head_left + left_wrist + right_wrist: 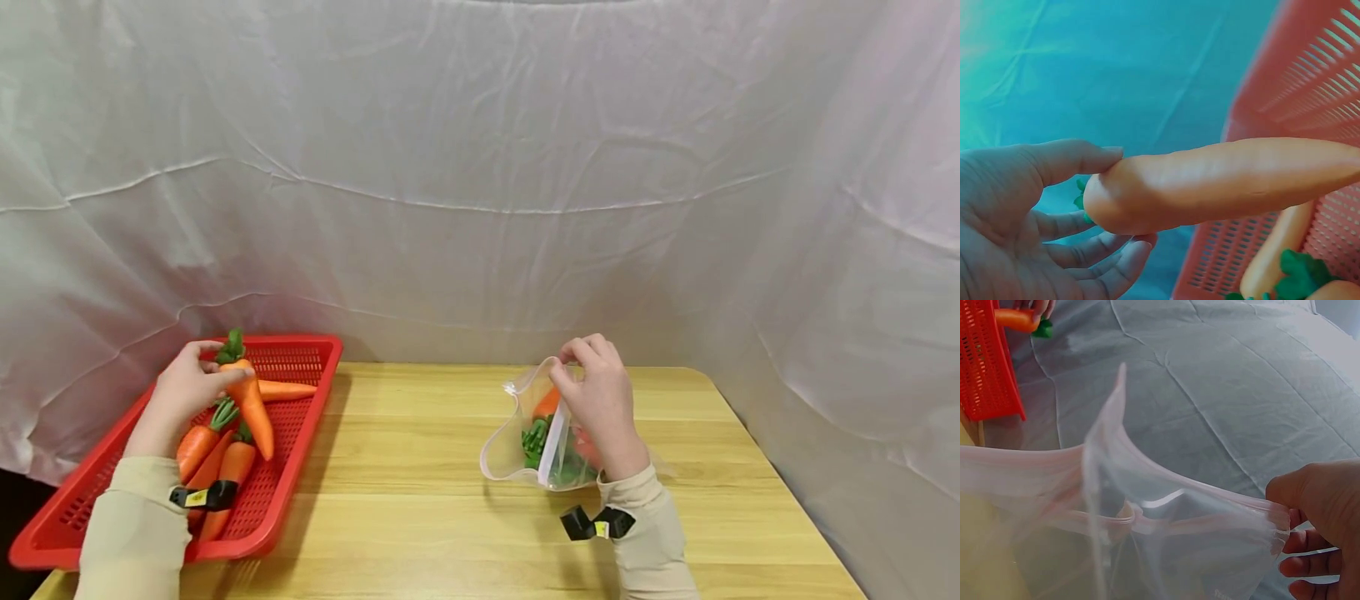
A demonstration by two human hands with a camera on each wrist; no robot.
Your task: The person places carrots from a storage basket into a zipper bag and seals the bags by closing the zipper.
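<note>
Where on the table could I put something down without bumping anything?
The table has a wide bare patch between the red basket and the clear bag. Another lies between the right hand, pinching the bag, and the table's right edge. It's crowded in the basket, where carrots lie near the left hand holding another.

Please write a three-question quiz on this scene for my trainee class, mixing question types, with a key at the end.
1. Multiple choice: What does the person's left grip hold?
A) A green cucumber
B) An orange, tapered carrot with a green leafy top
C) Nothing

2. True or false: The right grip pinches the edge of a clear plastic zip bag whose mouth is open.

3. Short answer: In the head view, on which side of the bag is the red perforated plastic basket?

Key: 1. B; 2. True; 3. Left
</note>
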